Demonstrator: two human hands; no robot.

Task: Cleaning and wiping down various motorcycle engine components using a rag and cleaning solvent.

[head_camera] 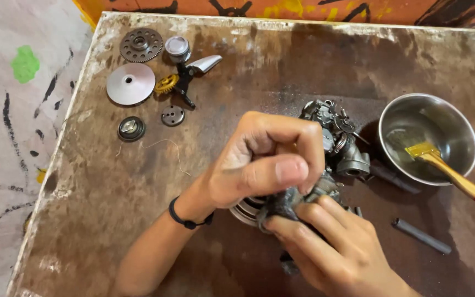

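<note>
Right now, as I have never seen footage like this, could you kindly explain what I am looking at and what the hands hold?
This single picture comes from a camera worn on a person's head, looking down at their own bare hands over a stained brown worktable. The left hand and right hand together grip a small dark greasy metal part. Just behind it lies a grey carburettor-like assembly. To the right, a steel bowl holds a yellow-handled brush, and a dark rod lies nearby. At the top left are cleaned parts: a toothed gear disc, a smooth silver disc and a small brass gear.
</note>
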